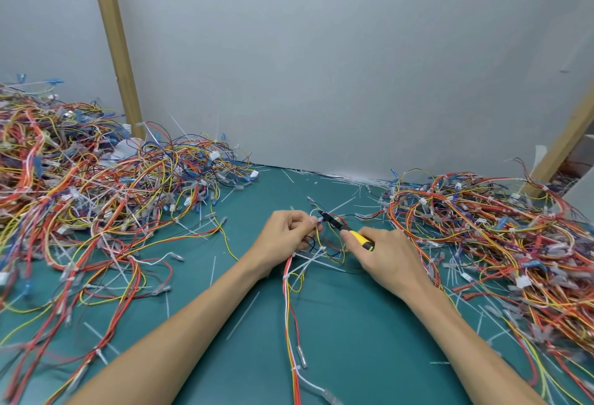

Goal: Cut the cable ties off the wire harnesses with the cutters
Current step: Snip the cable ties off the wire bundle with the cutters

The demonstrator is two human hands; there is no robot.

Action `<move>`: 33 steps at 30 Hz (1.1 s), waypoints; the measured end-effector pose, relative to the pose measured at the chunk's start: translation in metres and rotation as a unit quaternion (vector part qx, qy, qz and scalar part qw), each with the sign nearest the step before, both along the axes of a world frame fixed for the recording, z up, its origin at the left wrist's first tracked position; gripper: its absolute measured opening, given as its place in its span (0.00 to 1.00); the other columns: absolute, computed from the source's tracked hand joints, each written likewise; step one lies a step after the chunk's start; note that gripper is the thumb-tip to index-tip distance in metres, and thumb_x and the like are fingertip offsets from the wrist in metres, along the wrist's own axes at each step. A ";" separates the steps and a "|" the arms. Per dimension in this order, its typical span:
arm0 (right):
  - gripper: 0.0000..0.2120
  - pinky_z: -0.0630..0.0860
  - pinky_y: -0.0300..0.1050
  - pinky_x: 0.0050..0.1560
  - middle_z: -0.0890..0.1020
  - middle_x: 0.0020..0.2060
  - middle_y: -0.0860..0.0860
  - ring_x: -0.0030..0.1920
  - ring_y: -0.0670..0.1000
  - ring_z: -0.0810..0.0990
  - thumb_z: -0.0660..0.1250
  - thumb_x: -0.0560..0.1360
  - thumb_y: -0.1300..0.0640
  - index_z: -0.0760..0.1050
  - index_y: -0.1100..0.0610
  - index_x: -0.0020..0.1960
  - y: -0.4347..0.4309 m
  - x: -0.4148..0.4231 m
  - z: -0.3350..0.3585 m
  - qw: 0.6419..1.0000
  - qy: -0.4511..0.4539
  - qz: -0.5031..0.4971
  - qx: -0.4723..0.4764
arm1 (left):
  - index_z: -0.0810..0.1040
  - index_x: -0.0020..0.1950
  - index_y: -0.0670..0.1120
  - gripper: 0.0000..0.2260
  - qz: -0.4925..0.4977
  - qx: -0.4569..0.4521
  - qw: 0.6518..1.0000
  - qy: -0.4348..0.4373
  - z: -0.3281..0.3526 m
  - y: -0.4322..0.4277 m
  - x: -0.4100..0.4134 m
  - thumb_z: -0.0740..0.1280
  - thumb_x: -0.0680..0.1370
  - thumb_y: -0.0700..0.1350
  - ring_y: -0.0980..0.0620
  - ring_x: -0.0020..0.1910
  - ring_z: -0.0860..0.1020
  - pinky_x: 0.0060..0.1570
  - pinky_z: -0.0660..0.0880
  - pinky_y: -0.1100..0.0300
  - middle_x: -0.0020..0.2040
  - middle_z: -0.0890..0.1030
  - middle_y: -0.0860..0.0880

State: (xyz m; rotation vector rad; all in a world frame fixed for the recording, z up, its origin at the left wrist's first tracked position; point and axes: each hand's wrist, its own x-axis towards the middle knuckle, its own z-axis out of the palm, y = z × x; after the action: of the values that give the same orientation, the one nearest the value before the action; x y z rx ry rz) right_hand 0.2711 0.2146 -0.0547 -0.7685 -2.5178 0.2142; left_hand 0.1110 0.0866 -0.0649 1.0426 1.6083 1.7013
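Cutting step is in hand. Left hand (286,234) is pinching 1 wire harness (289,295) lying mid-mat (353,324), between 2 harness piles (96,195). Right hand (389,260) is gripping the cutters (360,239), with the tip meeting what looks like a white cable tie (314,220) beside the left fingertips. Blade gap: cannot tell. Next, judged: closing on the tie alone, sparing the wires.

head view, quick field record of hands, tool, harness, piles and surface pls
left hand: pinches the red, yellow and white wire harness
right hand: grips the yellow-handled black cutters, tips at the wires beside the left hand
left pile: tangled multicoloured harnesses
right pile: tangled multicoloured harnesses
surface: teal green mat strewn with loose white cable ties
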 end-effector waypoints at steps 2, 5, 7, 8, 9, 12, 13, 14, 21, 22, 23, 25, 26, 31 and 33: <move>0.27 0.65 0.45 0.31 0.75 0.25 0.50 0.31 0.51 0.73 0.54 0.75 0.31 0.71 0.52 0.31 0.001 0.000 0.000 1.000 -0.002 -0.004 0.000 | 0.80 0.45 0.37 0.11 -0.001 0.002 1.000 -0.001 0.001 0.001 0.000 0.63 0.81 0.41 0.58 0.28 0.68 0.28 0.66 0.70 0.27 0.72 0.55; 0.28 0.64 0.45 0.30 0.75 0.25 0.50 0.31 0.51 0.73 0.53 0.74 0.31 0.73 0.53 0.32 0.001 -0.001 -0.001 1.000 -0.001 -0.012 0.001 | 0.80 0.47 0.33 0.12 0.003 0.002 1.000 -0.003 0.001 0.001 0.000 0.63 0.81 0.41 0.58 0.27 0.68 0.27 0.66 0.70 0.27 0.72 0.55; 0.29 0.65 0.46 0.30 0.74 0.24 0.50 0.30 0.51 0.72 0.53 0.74 0.30 0.72 0.53 0.31 0.001 -0.001 -0.001 1.000 -0.001 -0.014 0.003 | 0.80 0.47 0.33 0.12 0.006 0.001 1.000 -0.001 0.002 0.001 0.000 0.63 0.81 0.41 0.58 0.26 0.68 0.27 0.66 0.70 0.27 0.72 0.55; 0.30 0.65 0.47 0.31 0.72 0.23 0.50 0.30 0.51 0.71 0.53 0.74 0.30 0.70 0.54 0.30 0.002 -0.002 -0.001 1.000 0.003 -0.012 -0.004 | 0.80 0.46 0.34 0.11 0.006 0.002 1.000 -0.003 0.002 0.001 0.000 0.63 0.81 0.41 0.58 0.26 0.67 0.27 0.66 0.70 0.27 0.71 0.55; 0.30 0.66 0.48 0.32 0.71 0.22 0.51 0.29 0.52 0.69 0.53 0.74 0.30 0.68 0.55 0.29 0.003 -0.003 -0.001 1.000 0.018 -0.008 -0.025 | 0.80 0.45 0.35 0.11 0.005 0.004 1.000 -0.005 0.002 0.000 0.001 0.63 0.81 0.41 0.58 0.26 0.67 0.27 0.65 0.70 0.27 0.71 0.54; 0.33 0.71 0.49 0.32 0.75 0.24 0.55 0.26 0.52 0.71 0.57 0.76 0.31 0.76 0.59 0.32 0.007 -0.002 0.001 0.969 0.135 0.002 -0.207 | 0.80 0.45 0.38 0.11 0.014 0.007 1.000 0.017 0.003 -0.001 0.002 0.62 0.82 0.42 0.57 0.24 0.67 0.26 0.64 0.69 0.27 0.73 0.54; 0.33 0.71 0.48 0.31 0.76 0.24 0.54 0.25 0.51 0.72 0.58 0.74 0.31 0.78 0.60 0.34 0.008 -0.001 0.000 0.940 0.186 0.004 -0.287 | 0.81 0.46 0.39 0.10 0.021 0.006 0.999 0.028 0.003 -0.002 0.002 0.63 0.82 0.42 0.57 0.24 0.69 0.26 0.65 0.69 0.27 0.74 0.54; 0.32 0.72 0.45 0.29 0.77 0.25 0.54 0.25 0.51 0.73 0.58 0.74 0.32 0.80 0.61 0.36 0.009 0.000 -0.001 0.905 0.231 0.003 -0.357 | 0.81 0.47 0.40 0.10 0.027 0.006 0.999 0.033 0.003 -0.002 0.002 0.62 0.82 0.43 0.58 0.24 0.70 0.27 0.66 0.69 0.27 0.76 0.55; 0.18 0.79 0.43 0.34 0.84 0.37 0.56 0.33 0.52 0.81 0.58 0.81 0.49 0.79 0.62 0.53 0.017 0.005 -0.001 0.770 0.366 0.015 -0.522 | 0.79 0.49 0.38 0.11 0.048 0.009 0.999 -0.001 0.007 -0.005 0.004 0.61 0.83 0.43 0.57 0.27 0.76 0.26 0.68 0.69 0.32 0.80 0.53; 0.17 0.80 0.45 0.37 0.84 0.40 0.57 0.36 0.53 0.82 0.59 0.81 0.51 0.79 0.62 0.56 0.018 0.006 -0.001 0.760 0.384 0.013 -0.525 | 0.78 0.48 0.38 0.10 0.057 0.013 0.998 -0.006 0.008 -0.005 0.004 0.61 0.82 0.42 0.55 0.29 0.77 0.27 0.70 0.69 0.33 0.80 0.51; 0.16 0.80 0.47 0.41 0.83 0.43 0.58 0.39 0.54 0.82 0.60 0.81 0.52 0.78 0.63 0.58 0.018 0.007 -0.001 0.748 0.401 0.011 -0.528 | 0.78 0.46 0.39 0.09 0.064 0.020 0.997 -0.024 0.009 -0.005 0.005 0.61 0.82 0.39 0.54 0.30 0.77 0.29 0.72 0.68 0.33 0.80 0.49; 0.16 0.79 0.49 0.46 0.82 0.48 0.61 0.44 0.57 0.82 0.60 0.81 0.55 0.76 0.64 0.62 0.018 0.011 -0.001 0.728 0.423 0.009 -0.539 | 0.78 0.45 0.40 0.07 0.066 0.037 0.994 -0.080 0.011 -0.006 0.006 0.61 0.79 0.34 0.51 0.34 0.78 0.34 0.76 0.66 0.35 0.81 0.47; 0.16 0.79 0.49 0.46 0.82 0.49 0.61 0.45 0.58 0.81 0.59 0.81 0.56 0.75 0.64 0.63 0.018 0.012 -0.001 0.720 0.430 0.009 -0.545 | 0.77 0.45 0.40 0.07 0.065 0.039 0.993 -0.086 0.012 -0.007 0.007 0.61 0.78 0.32 0.50 0.34 0.78 0.35 0.77 0.65 0.35 0.82 0.49; 0.15 0.81 0.45 0.43 0.81 0.45 0.59 0.42 0.55 0.83 0.60 0.80 0.56 0.76 0.64 0.61 0.019 0.014 0.002 0.706 0.440 0.007 -0.555 | 0.74 0.48 0.43 0.09 0.078 -0.002 0.996 0.043 0.007 -0.007 0.011 0.64 0.74 0.30 0.55 0.39 0.76 0.35 0.74 0.67 0.40 0.80 0.51; 0.13 0.81 0.46 0.43 0.82 0.43 0.58 0.40 0.53 0.83 0.61 0.80 0.56 0.78 0.62 0.58 0.019 0.014 0.000 0.717 0.432 0.009 -0.547 | 0.73 0.51 0.46 0.11 0.127 -0.028 0.982 0.138 0.002 -0.004 0.014 0.67 0.72 0.33 0.55 0.42 0.77 0.38 0.75 0.66 0.45 0.79 0.51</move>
State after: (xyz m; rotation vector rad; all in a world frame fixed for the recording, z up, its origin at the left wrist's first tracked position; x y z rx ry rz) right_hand 0.2847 0.2332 -0.0551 -0.7399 -1.2893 1.7160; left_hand 0.1253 0.0822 -0.0631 1.1237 2.0294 1.7170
